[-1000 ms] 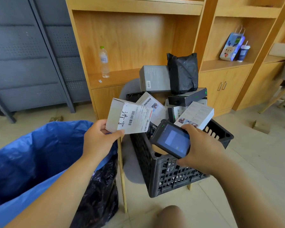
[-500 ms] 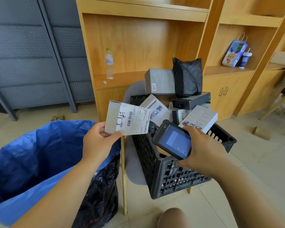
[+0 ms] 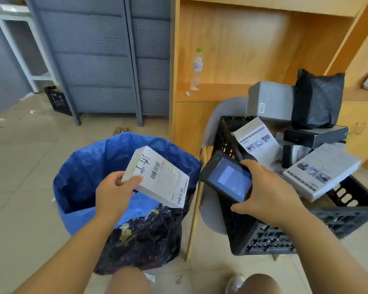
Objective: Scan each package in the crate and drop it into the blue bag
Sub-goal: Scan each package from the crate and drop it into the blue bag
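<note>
My left hand (image 3: 115, 194) grips a white package (image 3: 159, 177) with a barcode label, held tilted over the open mouth of the blue bag (image 3: 89, 170). My right hand (image 3: 266, 194) holds a black handheld scanner (image 3: 226, 179) with a lit screen, just right of the package and in front of the black crate (image 3: 285, 236). The crate sits on a grey chair and is heaped with packages: a white box (image 3: 321, 170), another white box (image 3: 257, 141), a black box (image 3: 314, 135), a grey box (image 3: 268, 100) and a black pouch (image 3: 317, 98).
A black plastic bag (image 3: 149, 236) lies against the blue bag's front. A wooden cabinet (image 3: 232, 60) with a water bottle (image 3: 197, 70) stands behind. Grey metal shelving (image 3: 98, 60) is at the left, with another small black crate (image 3: 57, 100) on the floor.
My left hand has carried the white package left and down, from in front of the crate to over the blue bag. My view has swung left. The scanner stays in my right hand.
</note>
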{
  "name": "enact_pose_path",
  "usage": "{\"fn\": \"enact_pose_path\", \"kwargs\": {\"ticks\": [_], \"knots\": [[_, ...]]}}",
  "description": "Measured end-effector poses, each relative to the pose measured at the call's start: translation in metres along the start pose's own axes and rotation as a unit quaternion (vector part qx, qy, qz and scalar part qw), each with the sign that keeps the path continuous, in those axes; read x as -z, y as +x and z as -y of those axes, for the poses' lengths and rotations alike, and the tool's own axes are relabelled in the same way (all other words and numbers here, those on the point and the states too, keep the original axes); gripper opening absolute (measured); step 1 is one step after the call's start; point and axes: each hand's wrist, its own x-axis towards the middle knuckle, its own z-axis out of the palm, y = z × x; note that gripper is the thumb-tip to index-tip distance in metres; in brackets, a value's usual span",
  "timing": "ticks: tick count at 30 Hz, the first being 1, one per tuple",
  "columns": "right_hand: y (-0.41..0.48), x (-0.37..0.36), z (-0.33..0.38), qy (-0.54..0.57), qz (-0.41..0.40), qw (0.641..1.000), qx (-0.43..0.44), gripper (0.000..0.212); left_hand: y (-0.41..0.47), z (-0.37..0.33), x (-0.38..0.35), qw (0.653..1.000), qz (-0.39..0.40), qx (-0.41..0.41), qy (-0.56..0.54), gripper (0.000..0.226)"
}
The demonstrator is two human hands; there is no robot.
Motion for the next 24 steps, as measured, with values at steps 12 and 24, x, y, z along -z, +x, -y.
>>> {"fn": "enact_pose_path", "kwargs": {"ticks": [12, 24], "knots": [[0.021, -0.021, 0.024, -0.015, 0.039, 0.999, 0.002, 0.097, 0.05, 0.025, 0.017, 0.969, 0.084, 0.092, 0.212, 0.025], [-0.001, 0.003, -0.046, -0.016, 0.019, 0.997, -0.068, 0.097, 0.009, -0.018, -0.064, 0.938, 0.271, 0.016, 0.215, 0.022]]}}
